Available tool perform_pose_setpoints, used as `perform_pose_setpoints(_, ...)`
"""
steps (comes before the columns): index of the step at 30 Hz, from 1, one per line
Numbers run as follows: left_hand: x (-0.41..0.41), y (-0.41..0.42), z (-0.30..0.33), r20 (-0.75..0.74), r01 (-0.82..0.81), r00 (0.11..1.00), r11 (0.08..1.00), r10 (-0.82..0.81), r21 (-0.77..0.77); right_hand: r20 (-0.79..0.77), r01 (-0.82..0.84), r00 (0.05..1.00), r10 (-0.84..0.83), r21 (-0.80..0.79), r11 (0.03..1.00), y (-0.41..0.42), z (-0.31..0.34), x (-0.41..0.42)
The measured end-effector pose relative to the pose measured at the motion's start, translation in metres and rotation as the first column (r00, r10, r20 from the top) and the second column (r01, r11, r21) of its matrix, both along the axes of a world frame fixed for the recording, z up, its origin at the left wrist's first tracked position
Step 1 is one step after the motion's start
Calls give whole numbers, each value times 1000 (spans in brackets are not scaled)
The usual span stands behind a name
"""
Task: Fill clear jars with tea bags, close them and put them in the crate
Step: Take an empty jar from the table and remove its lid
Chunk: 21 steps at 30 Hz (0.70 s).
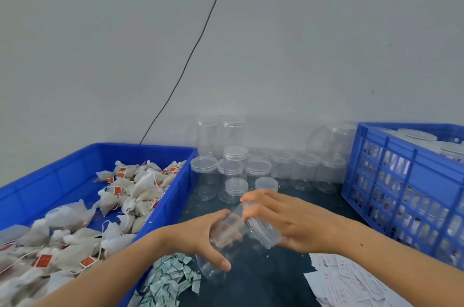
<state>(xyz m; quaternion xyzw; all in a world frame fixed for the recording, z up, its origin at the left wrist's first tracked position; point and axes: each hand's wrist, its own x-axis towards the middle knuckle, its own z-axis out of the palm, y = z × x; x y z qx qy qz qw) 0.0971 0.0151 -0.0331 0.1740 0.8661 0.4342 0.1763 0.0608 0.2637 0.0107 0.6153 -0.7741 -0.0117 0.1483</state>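
We see a clear, empty cylindrical plastic jar (227, 244) held tilted above the dark worktop (263, 279), its base toward the person and its mouth pointing away and to the right. The left hand (200, 236) grips the jar's body, fingers (221, 262) curled round it. The right hand (283, 221) grasps the translucent screw lid (263, 231) at the jar's mouth, fingers wrapped over its rim; we cannot tell whether the lid is seated or loose.

Left of the fingers sits a shallow blue plastic tray (75, 166) holding white tea bags with orange tags (130, 196). Beyond the fingers stand more empty clear lidded jars (251, 168), against the wall. Right of the fingers is a blue slatted plastic crate (401, 181) with filled jars inside. Just below the left fingers lie small green-and-white sachets (173, 279); below the right fingers lie white printed paper slips (346, 279).
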Motion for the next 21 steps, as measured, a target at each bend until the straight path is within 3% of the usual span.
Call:
perform_pose_setpoints(3, -4, 0, 2, 60, 30, 998, 995, -35, 94, -334, -73, 939, 81, 34, 997, 1, -2, -7)
perform_pose_setpoints(6, -6, 5, -1, 84, -15, 996, 992, 5, 125, -411, 18, 911, 19, 86, 996, 5, -6, -15)
perform_pose_setpoints(8, -7, 7, -7, 13, -73, 997, 991, 72, 111, -73, 116, 991, -115, 0, 993, 6, -11, -16)
perform_pose_setpoints(9, -8, 7, -9, -48, -104, 993, 992, 107, 67, 216, 207, 958, -188, -70, 976, 1, -11, -12)
perform_pose_setpoints(10, -8, 6, -10, -113, -134, 985, 991, 134, 10, 461, 286, 867, -190, -147, 947, -4, -14, -10)
perform_pose_setpoints(11, -9, 4, -12, -164, -157, 975, 987, 149, -38, 594, 373, 778, -203, -179, 910, -9, -17, -11)
perform_pose_setpoints(13, -11, 2, -16, -209, -171, 966, 982, 152, -79, 721, 496, 632, -285, -93, 863, -14, -15, -14)
perform_pose_setpoints(15, -12, -1, -19, -216, -169, 965, 983, 149, -77, 771, 499, 548, -326, 12, 866, -13, -11, -20)
perform_pose_setpoints(17, -13, -3, -21, -238, -168, 960, 984, 150, -58, 840, 451, 458, -290, 61, 890, -8, -11, -25)
perform_pose_setpoints(20, -14, 1, -21, -296, -174, 943, 984, 153, -45, 941, 483, 245, -235, 92, 871, -10, -14, -25)
perform_pose_setpoints(21, -14, 2, -21, -302, -169, 942, 984, 147, -51, 953, 499, 227, -202, 64, 864, -11, -15, -26)
